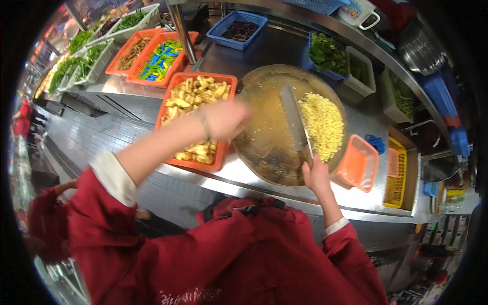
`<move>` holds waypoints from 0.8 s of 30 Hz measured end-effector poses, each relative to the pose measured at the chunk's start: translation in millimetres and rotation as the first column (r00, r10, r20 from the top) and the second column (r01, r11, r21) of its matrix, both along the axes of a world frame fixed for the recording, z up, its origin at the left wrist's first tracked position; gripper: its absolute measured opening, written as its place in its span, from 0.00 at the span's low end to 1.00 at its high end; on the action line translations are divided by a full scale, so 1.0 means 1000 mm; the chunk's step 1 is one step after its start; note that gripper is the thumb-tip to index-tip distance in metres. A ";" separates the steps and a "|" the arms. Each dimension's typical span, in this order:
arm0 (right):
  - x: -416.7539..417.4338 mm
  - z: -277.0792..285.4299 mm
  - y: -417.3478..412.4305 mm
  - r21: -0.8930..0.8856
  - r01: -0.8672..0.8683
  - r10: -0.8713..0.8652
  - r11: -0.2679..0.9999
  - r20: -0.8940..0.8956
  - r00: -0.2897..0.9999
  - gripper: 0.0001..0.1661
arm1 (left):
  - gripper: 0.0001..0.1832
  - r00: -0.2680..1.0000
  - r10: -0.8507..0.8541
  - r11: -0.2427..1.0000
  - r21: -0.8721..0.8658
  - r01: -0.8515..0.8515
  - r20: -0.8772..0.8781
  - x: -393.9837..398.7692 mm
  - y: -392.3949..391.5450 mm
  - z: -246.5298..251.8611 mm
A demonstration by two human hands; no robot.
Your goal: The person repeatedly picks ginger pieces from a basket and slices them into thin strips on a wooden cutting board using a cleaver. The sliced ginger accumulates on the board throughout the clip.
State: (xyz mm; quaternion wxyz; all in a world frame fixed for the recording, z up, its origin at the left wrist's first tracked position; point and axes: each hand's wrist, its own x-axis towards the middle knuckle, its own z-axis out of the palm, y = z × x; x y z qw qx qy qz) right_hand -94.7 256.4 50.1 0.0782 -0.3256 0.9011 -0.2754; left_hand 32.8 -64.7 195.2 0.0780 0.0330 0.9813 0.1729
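My right hand [318, 176] grips the handle of a broad cleaver [294, 116]. Its blade lies over a round wooden chopping block [263, 141], beside a heap of finely chopped yellow food [323, 124], which looks like ginger or garlic. My left hand [228, 120] is blurred at the block's left edge, above the right side of an orange plastic basket [222, 162]. Pieces of what looks like ginger [198, 91] fill that basket. The left fingers look curled, but whether they hold anything is unclear. Small yellow scraps dot the block.
An orange-pink basket [358, 164] stands right of the block, near a blue crumpled item [375, 143]. Behind the block are a blue basket of dark leaves [217, 32] and leafy greens [327, 53]. A metal post [182, 30] rises at the back left. A person in red [47, 225] is at left.
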 end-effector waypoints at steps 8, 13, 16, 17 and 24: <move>0.001 0.016 0.006 -0.009 0.061 -0.060 0.998 0.066 0.996 0.13 | 0.17 0.985 0.116 0.992 -0.033 -0.121 -0.127 0.110 -0.031 -0.140; -0.005 0.013 0.009 0.007 0.096 -0.096 0.995 0.075 0.993 0.14 | 0.17 0.986 0.020 0.993 -0.110 -0.038 -0.165 0.107 -0.031 -0.150; -0.001 0.009 0.009 -0.027 0.078 -0.075 0.997 0.098 0.992 0.13 | 0.18 0.994 -0.011 1.000 -0.020 0.009 -0.107 0.119 -0.040 -0.139; 0.003 0.006 0.008 -0.013 0.105 -0.104 0.994 0.087 0.991 0.13 | 0.19 0.995 0.042 0.999 0.028 -0.039 -0.090 0.122 -0.044 -0.134; 0.008 0.001 0.008 -0.028 0.124 -0.121 0.992 0.091 0.988 0.14 | 0.17 0.624 0.757 0.177 0.859 -0.481 0.194 0.101 -0.035 -0.119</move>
